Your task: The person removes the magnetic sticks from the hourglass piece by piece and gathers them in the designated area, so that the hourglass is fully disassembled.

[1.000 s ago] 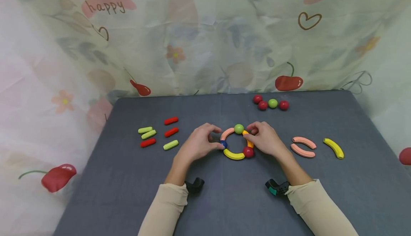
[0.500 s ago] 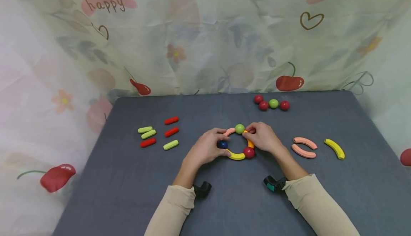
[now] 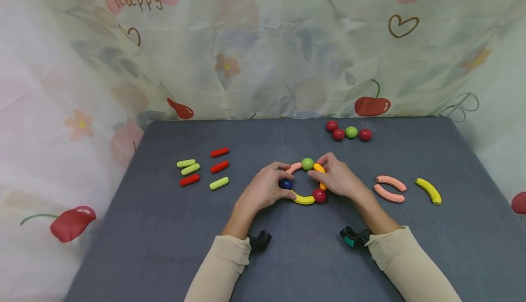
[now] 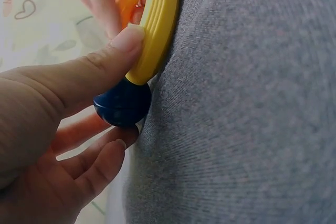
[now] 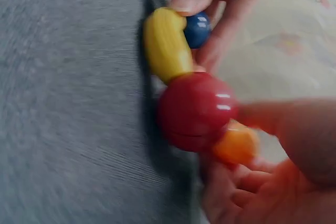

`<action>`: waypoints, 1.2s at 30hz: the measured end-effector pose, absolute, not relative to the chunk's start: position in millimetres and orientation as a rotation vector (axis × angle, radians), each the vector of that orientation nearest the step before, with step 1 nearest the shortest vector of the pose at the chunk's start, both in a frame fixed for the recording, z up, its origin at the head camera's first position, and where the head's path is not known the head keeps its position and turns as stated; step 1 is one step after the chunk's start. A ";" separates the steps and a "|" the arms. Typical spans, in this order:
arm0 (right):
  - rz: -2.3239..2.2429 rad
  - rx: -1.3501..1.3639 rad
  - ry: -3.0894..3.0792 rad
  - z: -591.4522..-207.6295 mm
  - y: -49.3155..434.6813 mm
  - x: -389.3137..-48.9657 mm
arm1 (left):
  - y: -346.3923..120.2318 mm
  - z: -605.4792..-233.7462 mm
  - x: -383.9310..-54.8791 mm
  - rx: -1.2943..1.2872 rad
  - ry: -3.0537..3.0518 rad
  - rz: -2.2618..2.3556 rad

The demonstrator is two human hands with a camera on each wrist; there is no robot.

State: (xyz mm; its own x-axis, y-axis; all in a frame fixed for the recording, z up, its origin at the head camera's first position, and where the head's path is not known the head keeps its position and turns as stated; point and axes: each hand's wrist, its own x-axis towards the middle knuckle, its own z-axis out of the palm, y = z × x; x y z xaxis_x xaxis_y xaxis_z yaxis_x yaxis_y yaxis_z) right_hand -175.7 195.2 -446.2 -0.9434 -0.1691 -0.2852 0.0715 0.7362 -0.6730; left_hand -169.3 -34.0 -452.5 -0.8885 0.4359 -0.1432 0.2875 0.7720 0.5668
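A ring of curved sticks and balls lies on the table. My left hand [image 3: 265,187] spans the blue ball [image 3: 286,184]. Its thumb presses on the yellow curved stick [image 4: 157,27], and its fingers reach the pink curved stick [image 3: 293,168]. On the ring's other side my right hand [image 3: 339,177] pinches the orange curved stick [image 3: 323,185], partly hiding it. That stick stands between the green ball [image 3: 307,164] at the back and the red ball [image 5: 194,111] in front. In the right wrist view the red ball covers much of the orange stick.
Short red sticks [image 3: 219,167] and light green sticks [image 3: 219,183] lie at the left. Two pink curved sticks [image 3: 389,196] and a yellow curved stick [image 3: 428,191] are to the right. Several balls [image 3: 365,134], red and green, sit near the back edge of the grey table [image 3: 287,256].
My left hand has shifted right, its thumb going from the blue ball to the yellow curved stick. The orange stick's far end has moved slightly right in my right hand.
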 end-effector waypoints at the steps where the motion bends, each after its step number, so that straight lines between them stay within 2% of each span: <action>1: -1.036 -0.086 2.601 -444.2 196.9 -173.3 | -34.0 -452.1 -169.4 0.562 2.701 0.796; 10: -0.989 -0.300 2.823 -435.8 217.3 -160.2 | -39.4 -448.5 -172.8 0.551 2.702 0.787; 19: -1.015 -0.132 2.792 -426.9 268.3 -155.7 | -46.4 -446.1 -172.8 0.574 2.680 0.815; 36: -1.282 -0.143 2.612 -455.7 208.0 -160.2 | -39.3 -450.7 -169.9 0.596 2.689 0.789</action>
State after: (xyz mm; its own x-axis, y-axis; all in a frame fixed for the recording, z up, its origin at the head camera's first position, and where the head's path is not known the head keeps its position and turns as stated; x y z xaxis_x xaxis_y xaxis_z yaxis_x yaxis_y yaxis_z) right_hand -160.2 208.0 -455.7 -0.9693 -0.1863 -0.1604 0.0128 0.6131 -0.7899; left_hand -169.9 -39.3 -450.7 -0.8770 0.4584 -0.1437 0.3080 0.7661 0.5641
